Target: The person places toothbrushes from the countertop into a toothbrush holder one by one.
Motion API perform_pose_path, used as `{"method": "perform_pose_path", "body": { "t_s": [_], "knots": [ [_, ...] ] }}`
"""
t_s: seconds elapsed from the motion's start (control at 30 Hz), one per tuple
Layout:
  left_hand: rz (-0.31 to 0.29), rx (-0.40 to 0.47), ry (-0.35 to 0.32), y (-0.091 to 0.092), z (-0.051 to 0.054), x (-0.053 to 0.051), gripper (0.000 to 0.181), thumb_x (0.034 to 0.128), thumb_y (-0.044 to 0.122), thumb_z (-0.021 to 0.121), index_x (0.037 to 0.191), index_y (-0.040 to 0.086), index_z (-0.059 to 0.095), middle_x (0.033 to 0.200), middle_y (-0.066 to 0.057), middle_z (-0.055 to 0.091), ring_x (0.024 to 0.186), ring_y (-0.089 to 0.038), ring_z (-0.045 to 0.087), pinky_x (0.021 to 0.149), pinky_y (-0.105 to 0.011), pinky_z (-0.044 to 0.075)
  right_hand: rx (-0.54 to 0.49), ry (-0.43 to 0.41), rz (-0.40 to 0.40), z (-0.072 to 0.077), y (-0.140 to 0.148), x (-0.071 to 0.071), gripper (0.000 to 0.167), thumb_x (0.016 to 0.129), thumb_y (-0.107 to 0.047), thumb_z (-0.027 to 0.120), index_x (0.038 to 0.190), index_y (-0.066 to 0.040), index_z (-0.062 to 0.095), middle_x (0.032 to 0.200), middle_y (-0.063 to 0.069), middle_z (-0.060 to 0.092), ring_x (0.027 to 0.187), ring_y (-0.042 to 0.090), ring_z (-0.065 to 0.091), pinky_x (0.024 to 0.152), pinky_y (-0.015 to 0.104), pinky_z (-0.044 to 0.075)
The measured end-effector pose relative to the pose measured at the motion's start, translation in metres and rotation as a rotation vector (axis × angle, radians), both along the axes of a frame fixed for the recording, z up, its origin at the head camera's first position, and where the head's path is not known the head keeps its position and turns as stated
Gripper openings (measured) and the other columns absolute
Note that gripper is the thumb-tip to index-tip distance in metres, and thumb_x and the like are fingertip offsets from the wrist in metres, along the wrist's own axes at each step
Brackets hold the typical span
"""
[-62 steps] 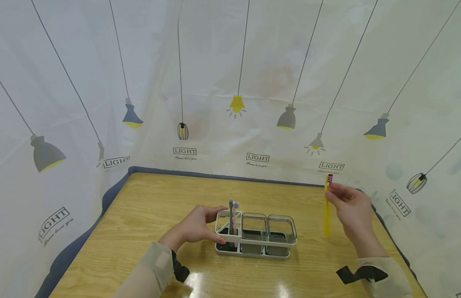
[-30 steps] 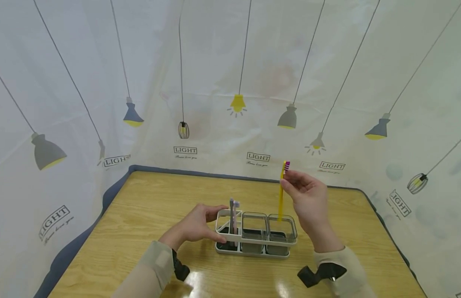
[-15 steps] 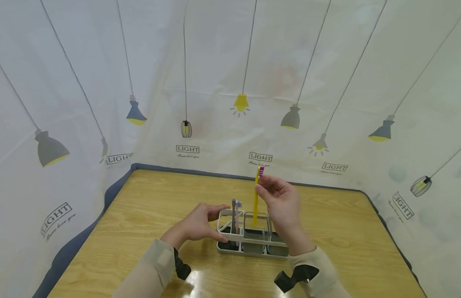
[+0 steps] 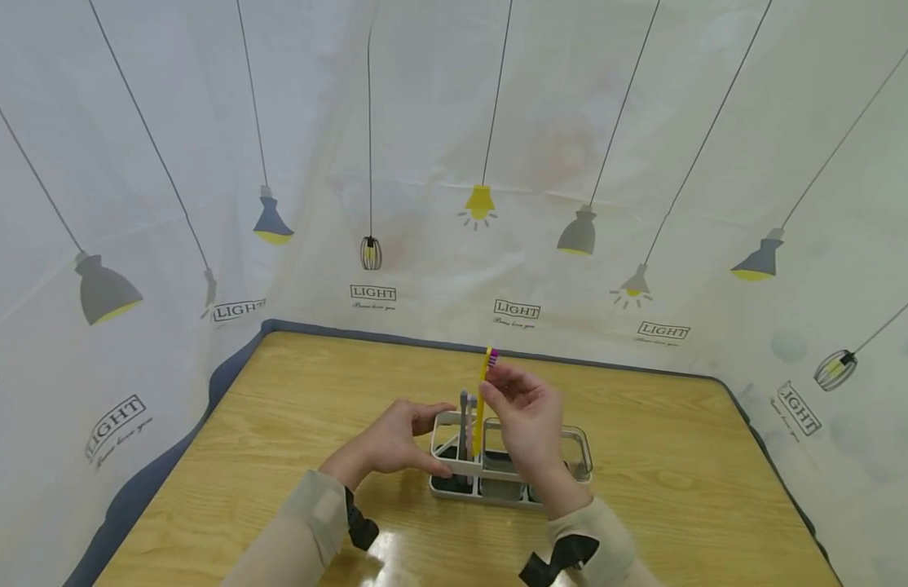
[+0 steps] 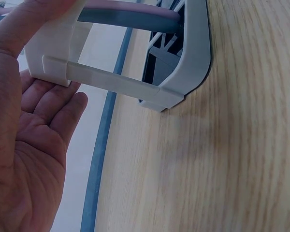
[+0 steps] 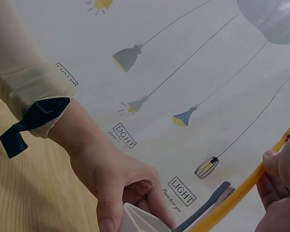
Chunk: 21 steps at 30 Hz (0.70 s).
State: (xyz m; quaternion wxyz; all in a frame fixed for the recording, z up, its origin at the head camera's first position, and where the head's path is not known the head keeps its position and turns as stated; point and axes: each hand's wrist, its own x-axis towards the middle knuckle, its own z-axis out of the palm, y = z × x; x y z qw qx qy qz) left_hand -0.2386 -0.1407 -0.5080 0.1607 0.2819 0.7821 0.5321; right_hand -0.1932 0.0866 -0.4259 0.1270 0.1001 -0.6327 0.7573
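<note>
My left hand (image 4: 388,440) grips the left end of a white toothbrush holder (image 4: 461,467), thumb in front and fingers behind. In the left wrist view its fingers curl round the upper rim (image 5: 50,60). My right hand (image 4: 529,416) pinches a yellow toothbrush (image 4: 480,403) near its purple-bristled head. The brush is nearly upright, its lower end within the outline of the holder's left section; whether it touches the base I cannot tell. Just left of it a grey toothbrush (image 4: 464,424) and a pink toothbrush (image 6: 222,200) stand in that section.
Clear square cups fill the holder's middle and right sections; the right cup (image 4: 577,447) is partly hidden by my right hand. The wooden table (image 4: 681,456) has a dark blue edge at the back. A pale curtain (image 4: 425,122) printed with lamps hangs round it.
My right hand has carried the yellow toothbrush leftward from the table's right side, past the cups, then lowered it beside the other brushes. My left hand keeps its grip on the holder.
</note>
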Motion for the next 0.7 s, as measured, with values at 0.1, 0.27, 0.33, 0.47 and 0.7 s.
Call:
{"method": "perform_pose_path", "body": {
  "t_s": [0.1,0.27,0.33,0.47,0.7],
  "knots": [
    [0.005,-0.007,0.003,0.000,0.000,0.001,0.099,0.0754,0.028,0.100,0.158,0.006,0.049,0.156,-0.008,0.053,0.143,-0.029,0.051,0.115,-0.041,0.044,-0.008,0.000,0.004,-0.009,-0.002,0.002,0.019,0.093,0.013,0.074,0.111,0.010,0.072,0.108,0.028,0.069,0.096,0.024,0.070,0.088,0.030,0.061],
    [0.013,-0.020,0.022,0.001,0.000,0.000,0.100,0.0746,0.031,0.100,0.158,0.007,0.050,0.156,-0.007,0.054,0.142,-0.029,0.052,0.115,-0.040,0.044,0.012,-0.002,0.001,-0.022,-0.003,0.005,0.016,0.094,0.010,0.075,0.109,0.008,0.073,0.110,0.034,0.067,0.096,0.024,0.070,0.085,0.028,0.061],
    [0.014,-0.021,0.025,0.001,0.000,0.000,0.099,0.0748,0.031,0.100,0.158,0.008,0.051,0.156,-0.006,0.054,0.142,-0.027,0.053,0.115,-0.039,0.044,0.024,0.014,-0.015,-0.027,-0.003,0.006,0.016,0.093,0.010,0.075,0.109,0.007,0.073,0.109,0.031,0.068,0.096,0.025,0.070,0.085,0.027,0.061],
    [0.013,-0.022,0.024,0.000,-0.001,-0.001,0.098,0.0745,0.031,0.100,0.157,0.009,0.052,0.155,-0.005,0.055,0.141,-0.027,0.053,0.115,-0.040,0.045,0.038,0.032,-0.039,-0.037,-0.003,0.009,0.016,0.092,0.013,0.076,0.107,0.008,0.073,0.103,0.024,0.071,0.093,0.021,0.070,0.083,0.026,0.061],
    [0.004,-0.015,0.011,0.000,-0.003,-0.001,0.101,0.0746,0.029,0.100,0.158,0.006,0.049,0.156,-0.010,0.054,0.143,-0.027,0.052,0.116,-0.040,0.043,0.008,0.033,-0.036,-0.047,-0.004,0.012,0.016,0.091,0.015,0.075,0.105,0.009,0.073,0.103,0.023,0.072,0.092,0.018,0.070,0.083,0.026,0.061]
  ]
}}
